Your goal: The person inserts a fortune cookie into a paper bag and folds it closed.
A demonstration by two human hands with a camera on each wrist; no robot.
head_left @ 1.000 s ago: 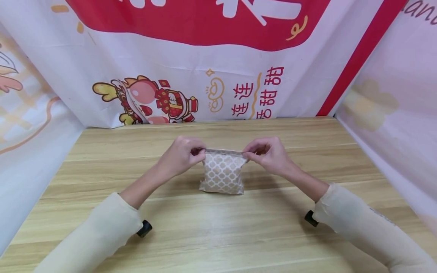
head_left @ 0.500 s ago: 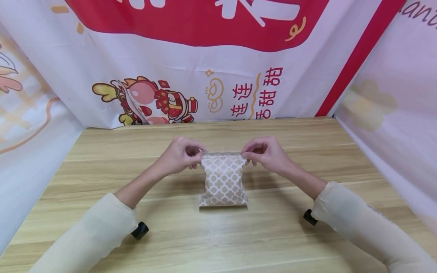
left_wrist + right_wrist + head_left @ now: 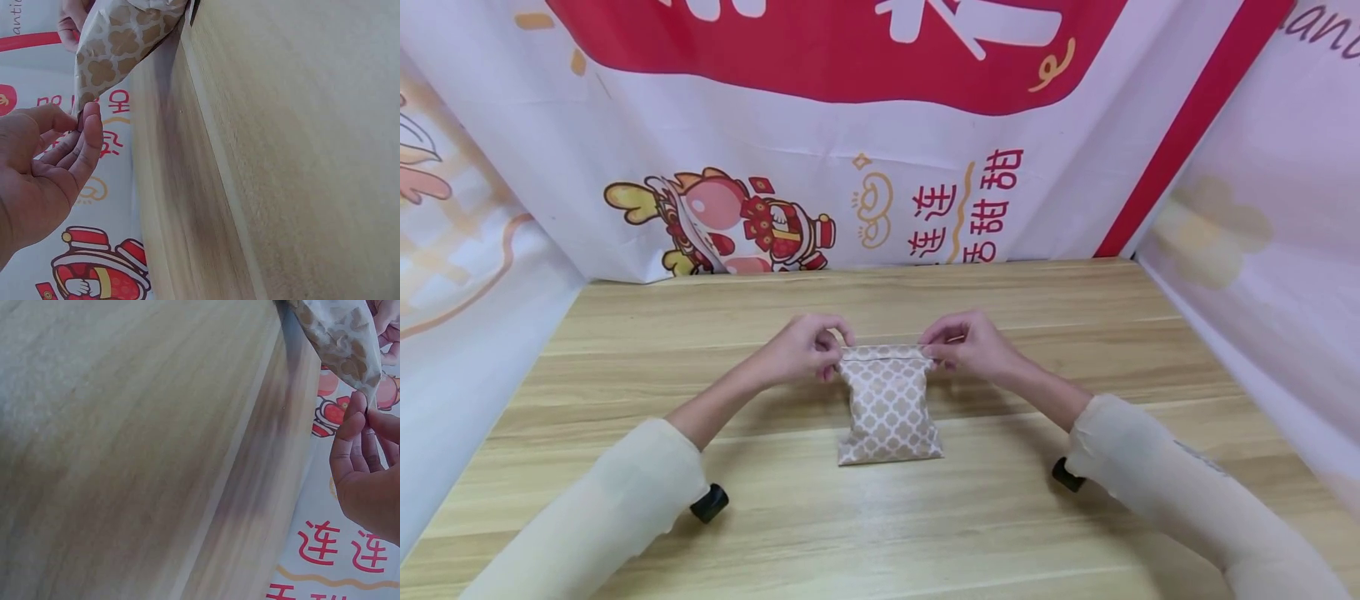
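Note:
A small tan paper bag (image 3: 891, 408) with a white lattice pattern stands at the middle of the table, its top edge folded over into a flat strip. My left hand (image 3: 802, 350) pinches the left end of that fold between thumb and fingers. At the other end, my right hand (image 3: 972, 346) pinches the fold's right corner. The left wrist view has the bag (image 3: 119, 47) rising from the left hand's fingertips (image 3: 92, 112). From the right wrist, the bag's corner (image 3: 340, 344) shows between the right thumb and fingers. What the bag contains is hidden.
The wooden table (image 3: 880, 533) spreads around the bag. A printed white and red cloth (image 3: 820, 125) hangs at the table's back edge, with pale cloths at both sides. Black wrist devices (image 3: 709, 503) stick out below both sleeves.
The bag's top has come down and toward me, and its patterned front shows longer. The folded strip now faces up. Both hands have lowered slightly, still pinching the corners.

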